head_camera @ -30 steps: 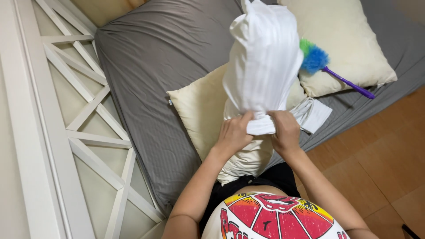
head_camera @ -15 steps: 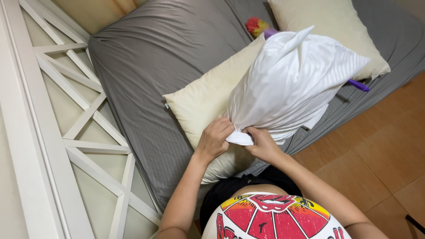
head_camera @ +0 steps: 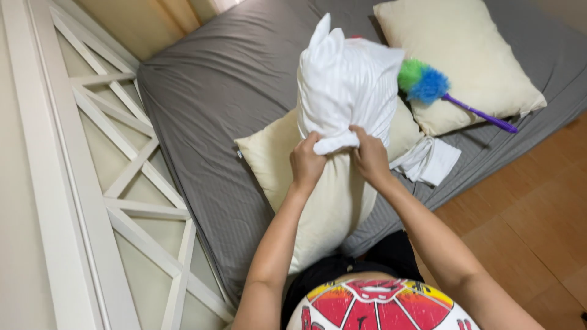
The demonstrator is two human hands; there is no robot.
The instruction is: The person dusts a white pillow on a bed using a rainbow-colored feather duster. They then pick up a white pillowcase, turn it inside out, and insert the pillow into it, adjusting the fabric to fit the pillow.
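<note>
A pillow in a white striped pillowcase (head_camera: 345, 85) is held upright above the bed. My left hand (head_camera: 306, 162) and my right hand (head_camera: 369, 156) both grip the bunched open end of the pillowcase at its bottom. Under them lies a bare cream pillow (head_camera: 318, 195) on the grey bed sheet (head_camera: 214, 91), its near end hanging over the bed's edge toward my body.
A second cream pillow (head_camera: 458, 55) lies at the back right, with a green, blue and purple duster (head_camera: 428, 85) on it. A folded white cloth (head_camera: 431, 160) rests near the bed's edge. A white lattice bed frame (head_camera: 92, 183) runs along the left. Wooden floor (head_camera: 532, 220) is at the right.
The white-cased pillow swung from upright to tilted right and is upright again. Both hands kept their grip on its bottom end. The view shifted, bringing the duster back into sight.
</note>
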